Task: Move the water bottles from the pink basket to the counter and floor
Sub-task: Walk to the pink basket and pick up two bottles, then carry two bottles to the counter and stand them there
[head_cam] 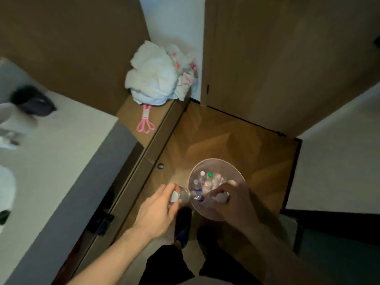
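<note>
The left hand (158, 208) reaches down toward the wooden floor (226, 140) and grips a clear water bottle (181, 195) by its neck, the fingers curled around the white cap (174, 196). This bottle sits just outside the basket, touching or nearly touching its left rim, with its body pointing away from the palm toward the basket.

The right hand (234, 200) is over the near side of the pink basket (218, 163), its fingers closed on a second bottle whose white cap (222, 197) shows under the knuckles. Most of that bottle is hidden by the hand, so its tilt cannot be told.

The basket is round and see-through, standing on the floor just beyond both hands. Inside it, past the right hand's fingertips, lie more bottles in a loose heap: 2 with green caps (210, 174), 1 with a white cap (202, 173), and 1 with a blue label (197, 195) lying between the 2 hands. The exact count is blurred.

To the left of the left hand runs a pale counter (61, 153) with a grey front edge. Farther beyond the left hand, on a lower brown ledge, rest a bundle of white cloth and plastic bags (158, 75) and a pink clip-like tool (145, 122). Below the hands, the person's dark trousers (168, 264) and a dark shoe (183, 225) are in view, the shoe just under the left hand.
</note>
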Available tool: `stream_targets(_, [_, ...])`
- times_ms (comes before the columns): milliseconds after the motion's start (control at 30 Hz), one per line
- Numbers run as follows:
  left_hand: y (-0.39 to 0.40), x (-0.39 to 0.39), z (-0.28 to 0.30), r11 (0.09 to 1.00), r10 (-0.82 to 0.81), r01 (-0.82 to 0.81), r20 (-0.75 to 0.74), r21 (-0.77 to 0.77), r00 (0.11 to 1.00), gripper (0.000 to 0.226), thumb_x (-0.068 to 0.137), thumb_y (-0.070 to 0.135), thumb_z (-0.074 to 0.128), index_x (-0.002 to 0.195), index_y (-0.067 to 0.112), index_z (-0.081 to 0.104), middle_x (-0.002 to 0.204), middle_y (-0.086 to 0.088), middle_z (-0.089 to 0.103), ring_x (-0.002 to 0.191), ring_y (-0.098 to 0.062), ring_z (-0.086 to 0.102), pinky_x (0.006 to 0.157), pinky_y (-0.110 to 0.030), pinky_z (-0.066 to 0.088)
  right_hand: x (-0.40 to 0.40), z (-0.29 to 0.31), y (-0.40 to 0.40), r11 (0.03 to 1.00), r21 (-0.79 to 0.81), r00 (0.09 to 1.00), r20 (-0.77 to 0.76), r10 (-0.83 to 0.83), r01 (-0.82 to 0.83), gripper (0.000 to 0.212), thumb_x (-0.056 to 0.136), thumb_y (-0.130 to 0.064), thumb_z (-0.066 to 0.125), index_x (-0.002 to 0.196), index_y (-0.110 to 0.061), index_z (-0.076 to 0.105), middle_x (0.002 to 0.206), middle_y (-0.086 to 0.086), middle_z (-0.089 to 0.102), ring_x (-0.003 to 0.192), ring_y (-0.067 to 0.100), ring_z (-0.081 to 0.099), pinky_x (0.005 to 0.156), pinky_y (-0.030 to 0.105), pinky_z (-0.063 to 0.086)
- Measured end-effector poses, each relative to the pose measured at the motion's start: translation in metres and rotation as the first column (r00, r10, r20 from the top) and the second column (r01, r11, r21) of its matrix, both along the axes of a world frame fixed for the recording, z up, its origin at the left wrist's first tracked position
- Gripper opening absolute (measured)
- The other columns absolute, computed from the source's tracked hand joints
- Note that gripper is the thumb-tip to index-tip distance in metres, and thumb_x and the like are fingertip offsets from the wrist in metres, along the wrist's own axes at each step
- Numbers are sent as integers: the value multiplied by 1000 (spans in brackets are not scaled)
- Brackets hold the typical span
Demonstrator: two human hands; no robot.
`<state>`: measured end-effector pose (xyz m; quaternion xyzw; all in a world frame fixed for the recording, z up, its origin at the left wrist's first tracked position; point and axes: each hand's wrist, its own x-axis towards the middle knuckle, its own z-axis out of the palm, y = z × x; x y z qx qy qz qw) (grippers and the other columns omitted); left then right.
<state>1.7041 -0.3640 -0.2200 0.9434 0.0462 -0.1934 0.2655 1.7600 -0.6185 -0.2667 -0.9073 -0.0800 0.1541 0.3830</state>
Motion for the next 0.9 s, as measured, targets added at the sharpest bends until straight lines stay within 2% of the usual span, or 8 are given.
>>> stream_targets(33, [1, -16, 15, 997, 73, -73, 50, -7, 996, 21, 101, 50, 51, 117, 44, 40, 112, 15, 52, 90, -18, 65, 79, -42, 55, 1, 12, 5, 998, 32, 997, 48, 60, -62, 16, 83, -38, 81, 93, -27, 76, 100, -16, 72, 94, 3, 66, 88, 24, 58])
stream_targets(100, [1, -48, 38, 975, 220, -218, 139, -28, 966, 19, 101, 50, 53, 116, 45, 42, 112, 18, 52, 90, -11, 62, 78, -39, 55, 3, 39, 15, 985, 61, 987, 18, 159, -160, 16, 81, -32, 84, 91, -33, 71, 90, -27, 65, 89, -2, 66, 84, 24, 59])
stream_targets(167, [0, -78, 57, 939, 343, -341, 203, -45, 917, 19, 101, 48, 55, 117, 45, 46, 111, 18, 53, 91, -8, 61, 79, -37, 54, 2, 68, 29, 954, 26, 951, -84, 299, -298, 26, 82, -25, 86, 98, -39, 70, 96, -29, 64, 94, 0, 65, 85, 22, 58])
stream_targets(300, [5, -140, 89, 843, 529, -535, 272, -59, 804, 17, 99, 47, 60, 114, 45, 52, 103, 20, 57, 89, -5, 59, 74, -22, 47, -15, 124, 73, 863, -49, 862, -96, 498, -504, 22, 82, -22, 88, 94, -35, 75, 105, -20, 64, 95, 8, 64, 79, 15, 54])
stream_targets(467, [21, -237, 126, 649, 740, -751, 331, -123, 586, 13, 97, 52, 61, 106, 44, 57, 95, 21, 63, 87, -5, 61, 74, -32, 52, -68, 164, 140, 687, -51, 689, -14, 725, -724, 24, 82, -25, 88, 92, -39, 71, 106, -21, 65, 99, 8, 65, 85, 20, 56])
stream_targets(600, [24, -326, 150, 475, 838, -871, 366, -127, 404, 13, 94, 55, 64, 101, 46, 57, 85, 19, 64, 80, -7, 61, 67, -27, 49, -130, 189, 193, 498, -29, 497, 42, 867, -867, 22, 81, -29, 86, 93, -39, 71, 106, -23, 64, 100, 6, 63, 82, 18, 54])
stream_targets(733, [22, -420, 169, 275, 901, -948, 386, -160, 197, 14, 93, 52, 67, 101, 45, 58, 86, 20, 66, 79, -5, 62, 65, -26, 51, -213, 215, 243, 315, -14, 313, 87, 946, -949, 16, 78, -28, 82, 88, -38, 74, 98, -21, 67, 95, 4, 63, 80, 27, 56])
stream_targets(900, [19, -547, 196, 136, 899, -966, 436, -219, 28, 12, 93, 47, 70, 100, 43, 62, 88, 28, 65, 81, 0, 61, 64, -18, 42, -338, 242, 292, 186, 23, 187, 116, 975, -982, 18, 77, -24, 76, 87, -39, 75, 94, -22, 66, 91, 5, 62, 83, 32, 54])
